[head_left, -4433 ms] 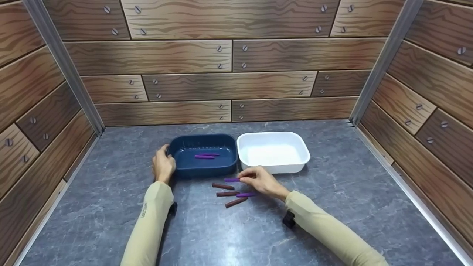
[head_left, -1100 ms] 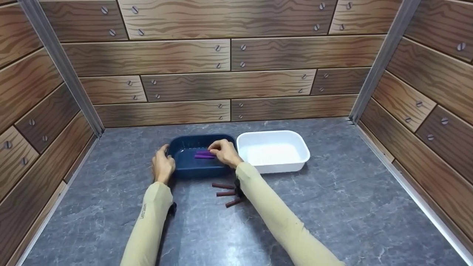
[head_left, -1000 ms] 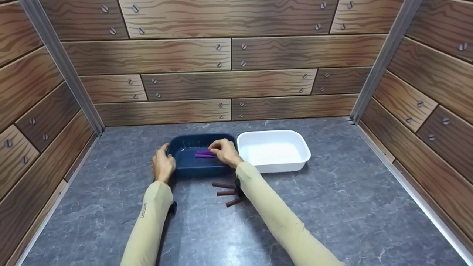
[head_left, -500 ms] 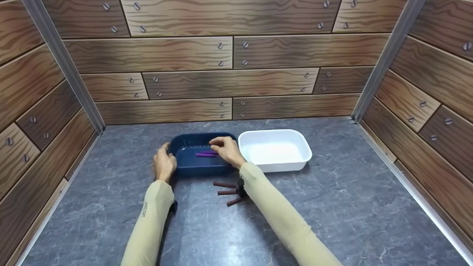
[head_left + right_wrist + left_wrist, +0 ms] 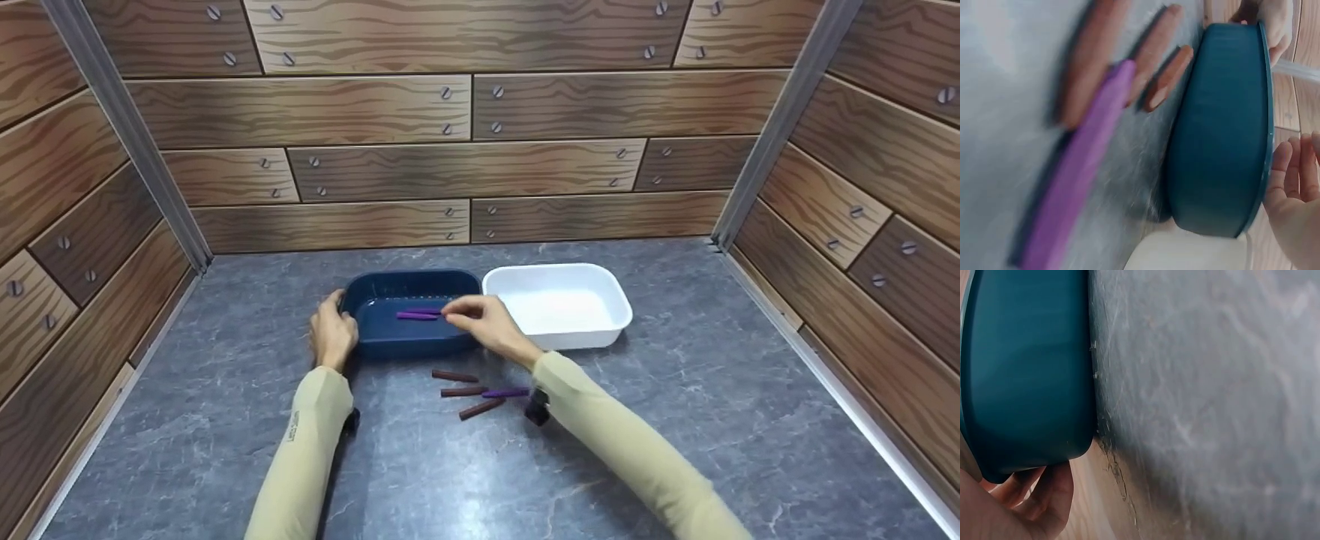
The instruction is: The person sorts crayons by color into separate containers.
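Observation:
My left hand (image 5: 332, 334) grips the left end of a dark blue dish (image 5: 412, 347), its fingers (image 5: 1055, 495) curled against the end wall in the left wrist view. Purple crayons (image 5: 416, 316) lie close together on the dish's floor. My right hand (image 5: 487, 324) hovers over the dish's right side, thumb and fingers extended with nothing between them in the right wrist view. On the table in front lie three brown crayons (image 5: 480, 409) and a purple crayon (image 5: 506, 392), whose right end is near my right wrist.
Against the blue dish's right end stands a white dish (image 5: 570, 339), partly behind my right hand. Wood-patterned walls (image 5: 465, 172) close off the back and both sides of the grey table (image 5: 225, 420).
My right hand carried a purple crayon from the table into the blue dish and let it go. It has since drawn back towards the right. My left hand has stayed at the dish.

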A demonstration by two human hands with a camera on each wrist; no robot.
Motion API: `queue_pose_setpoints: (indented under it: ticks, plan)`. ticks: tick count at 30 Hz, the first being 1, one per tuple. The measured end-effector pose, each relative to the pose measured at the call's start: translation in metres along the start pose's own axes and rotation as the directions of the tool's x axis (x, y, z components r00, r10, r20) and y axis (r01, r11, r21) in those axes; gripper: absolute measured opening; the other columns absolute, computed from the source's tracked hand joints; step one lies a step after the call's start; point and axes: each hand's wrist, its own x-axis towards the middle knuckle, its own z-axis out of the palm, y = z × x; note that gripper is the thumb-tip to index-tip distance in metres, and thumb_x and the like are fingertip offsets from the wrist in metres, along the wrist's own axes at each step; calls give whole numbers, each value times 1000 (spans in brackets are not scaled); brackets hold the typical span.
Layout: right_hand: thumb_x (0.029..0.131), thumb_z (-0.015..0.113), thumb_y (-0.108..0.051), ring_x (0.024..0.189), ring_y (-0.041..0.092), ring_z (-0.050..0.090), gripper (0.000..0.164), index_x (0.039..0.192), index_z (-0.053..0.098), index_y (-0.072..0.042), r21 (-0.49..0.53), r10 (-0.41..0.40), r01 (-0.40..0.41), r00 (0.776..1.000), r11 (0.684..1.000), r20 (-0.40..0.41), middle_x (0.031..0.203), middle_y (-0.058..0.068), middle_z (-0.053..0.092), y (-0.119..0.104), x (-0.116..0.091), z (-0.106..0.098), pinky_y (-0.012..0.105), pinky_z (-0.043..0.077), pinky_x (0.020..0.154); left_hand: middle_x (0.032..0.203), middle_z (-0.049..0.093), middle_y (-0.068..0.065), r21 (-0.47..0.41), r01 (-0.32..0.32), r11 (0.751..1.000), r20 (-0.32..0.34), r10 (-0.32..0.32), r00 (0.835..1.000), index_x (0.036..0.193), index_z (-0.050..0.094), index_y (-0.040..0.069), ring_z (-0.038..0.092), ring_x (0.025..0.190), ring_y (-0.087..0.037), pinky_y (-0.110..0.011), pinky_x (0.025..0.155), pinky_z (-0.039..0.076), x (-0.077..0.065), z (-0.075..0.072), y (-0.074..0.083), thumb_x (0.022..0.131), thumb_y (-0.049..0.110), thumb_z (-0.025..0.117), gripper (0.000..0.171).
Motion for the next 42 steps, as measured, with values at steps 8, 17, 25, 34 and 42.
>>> queue_pose_setpoints:
  ticks: [8,17,25,34,42]
  plan:
    - [93,64,-4,83,21,64,22,110,69,9,-7,33,-33,997,999,67,108,27,69,9,-27,-16,24,52,69,146,52,-11,-8,21,1000,4,-21,1000,143,50,20,53,127,-39,-58,99,43,0,-1,1,98,10,44,47]
    - [91,69,-10,80,10,62,21,107,73,2,-10,84,-83,993,997,82,104,17,72,19,-48,-32,20,51,70,145,53,-11,-3,6,1000,-3,-6,1000,143,50,19,53,127,-39,-58,101,42,1,-1,5,97,11,46,46]
    - [91,68,-10,81,8,61,22,108,72,4,-18,97,-95,987,995,129,104,16,72,26,-65,-43,23,52,72,147,51,-12,3,-4,1000,14,4,1000,144,49,18,51,129,-39,-58,102,41,-1,-1,2,98,10,44,47]
    - [90,68,-8,89,13,64,24,109,70,7,-95,103,-86,977,992,186,107,22,71,38,-79,-58,18,51,77,146,51,-12,-12,1,1000,7,-1,1000,143,50,19,51,128,-39,-59,100,42,0,0,2,98,10,44,46]
    - [87,71,-6,80,6,60,24,108,71,5,-144,155,-123,958,982,242,103,20,72,47,-86,-72,16,49,67,146,51,-12,-10,-3,1000,5,4,1000,143,50,17,51,130,-39,-59,101,41,0,1,1,97,10,44,47]
